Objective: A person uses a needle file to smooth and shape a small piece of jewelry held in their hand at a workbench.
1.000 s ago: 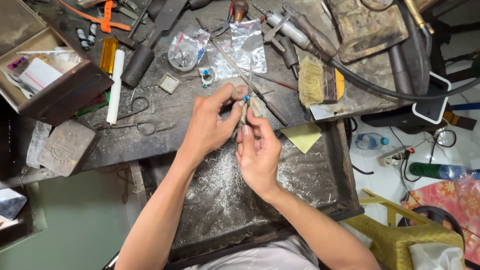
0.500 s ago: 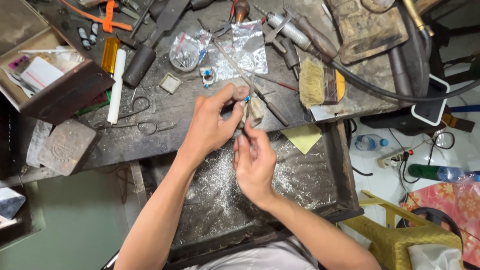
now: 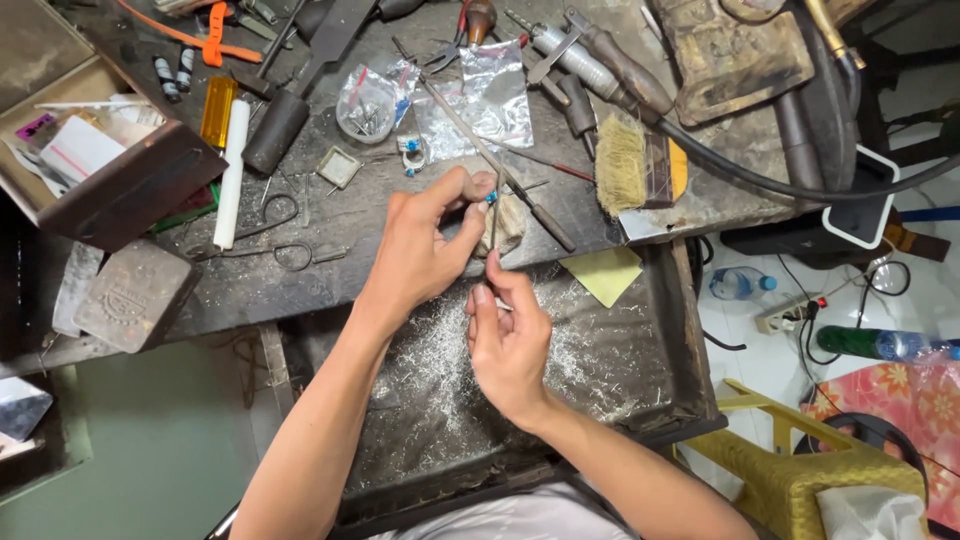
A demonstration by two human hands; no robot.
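**Two hands on a small blue-stoned piece at the bench edge**

A tiny metal piece with a blue stone (image 3: 492, 198) is pinched between thumb and fingertips of the left hand (image 3: 425, 245), at the front lip of the dark, scarred metal workbench (image 3: 330, 225). Left wrist bent, fingers curled tight, forearm coming up from lower left.

Right hand (image 3: 510, 340) sits just below, fingers closed around a thin straight metal tool (image 3: 494, 225); its upper end meets the piece. Exact grip partly hidden.

Beneath both hands: a dark sunken tray (image 3: 670, 360) dusted with silvery filings. A yellow paper square (image 3: 605, 273) overhangs its corner. Behind, near the hands: a pale-bristled wooden brush (image 3: 635, 165), crinkled foil sheet (image 3: 490, 95), clear plastic bag (image 3: 365, 100), white cylindrical stick (image 3: 232, 170).
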